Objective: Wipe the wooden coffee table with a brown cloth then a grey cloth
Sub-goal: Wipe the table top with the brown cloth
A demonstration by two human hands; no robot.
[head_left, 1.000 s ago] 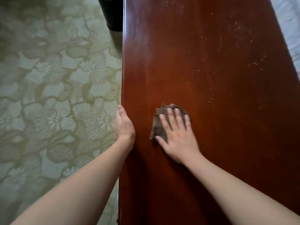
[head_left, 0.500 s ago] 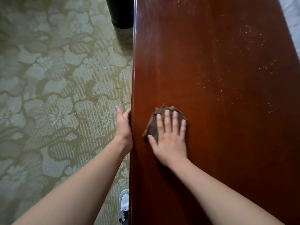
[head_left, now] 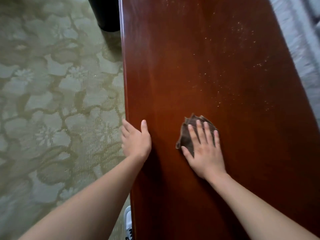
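Note:
A long reddish-brown wooden coffee table (head_left: 199,58) runs away from me, with pale crumbs and dust specks scattered over its far right half. My right hand (head_left: 204,149) lies flat with spread fingers on a folded brown cloth (head_left: 186,135), pressing it onto the tabletop. My left hand (head_left: 136,141) rests on the table's left edge, thumb on top and fingers over the side. No grey cloth is in view.
A patterned green carpet (head_left: 52,101) covers the floor on the left. A black cylindrical object (head_left: 105,13) stands by the table's far left edge. Grey fabric (head_left: 301,49) borders the right side. A white shoe (head_left: 128,222) shows below the table edge.
My right hand and the brown cloth have slid to the right, away from the left edge. My left hand now has its thumb on the tabletop.

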